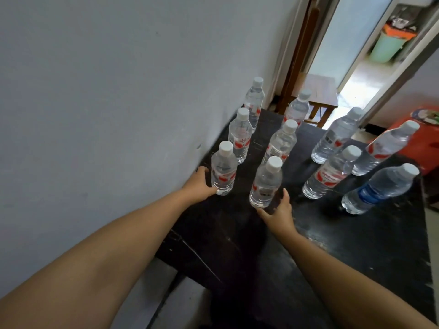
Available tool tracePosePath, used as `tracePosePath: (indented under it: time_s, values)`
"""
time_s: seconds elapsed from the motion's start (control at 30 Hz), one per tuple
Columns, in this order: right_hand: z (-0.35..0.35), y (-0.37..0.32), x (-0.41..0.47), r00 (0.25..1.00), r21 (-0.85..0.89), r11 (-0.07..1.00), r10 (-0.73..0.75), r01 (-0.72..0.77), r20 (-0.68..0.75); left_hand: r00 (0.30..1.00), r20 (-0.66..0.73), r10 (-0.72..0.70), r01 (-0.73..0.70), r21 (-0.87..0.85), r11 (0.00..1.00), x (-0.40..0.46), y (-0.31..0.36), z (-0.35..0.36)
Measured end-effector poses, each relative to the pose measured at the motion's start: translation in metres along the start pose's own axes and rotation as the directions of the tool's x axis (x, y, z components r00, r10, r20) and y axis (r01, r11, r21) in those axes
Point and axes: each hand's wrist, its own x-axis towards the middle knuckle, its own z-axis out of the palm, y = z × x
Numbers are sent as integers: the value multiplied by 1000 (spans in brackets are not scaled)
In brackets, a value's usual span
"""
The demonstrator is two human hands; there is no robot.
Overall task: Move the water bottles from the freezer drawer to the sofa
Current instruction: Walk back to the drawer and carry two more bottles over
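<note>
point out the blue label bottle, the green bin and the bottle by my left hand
blue label bottle [370, 194]: head view, on its blue label
green bin [386, 47]: head view, on its side wall
bottle by left hand [223, 173]: head view, mid body

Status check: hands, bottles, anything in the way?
Left hand grips nearest wall bottle. Right hand open at next bottle. Ten bottles upright, black table. Nothing blocking.

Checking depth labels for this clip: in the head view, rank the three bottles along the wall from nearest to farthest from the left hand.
1. Front bottle, touching the left hand.
2. Middle bottle, behind it by the wall.
3. Back bottle, at the far end.
</note>
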Motion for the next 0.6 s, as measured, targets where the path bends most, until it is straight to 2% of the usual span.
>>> tracePosePath:
  time_s: [0.1, 0.2, 0.3, 0.43, 0.6]
  values:
    - [-2, -4, -17, 987, -100, 984, 152, -147, 43, 998, 62, -30, 27, 48, 998, -28, -10, -3]
    - [-1, -11, -36, 980, -223, 965, 167, -139, 110, 996, 82, -29, 23, 64, 998, -60, -23, -2]
    - [9, -26, -58, 972, -400, 917, 93, 0, 214, 998, 62, -31, 26, 81, 996, -92, -39, 1]
    - [36, -51, -92, 912, -511, 830, 8, 223, 411, 997, 41, -65, 60, 118, 991, -137, -66, 7]
    - [74, -65, -132, 781, -606, 588, -75, 536, 619, 988, 12, -157, 156, 53, 986, -199, -104, 6]
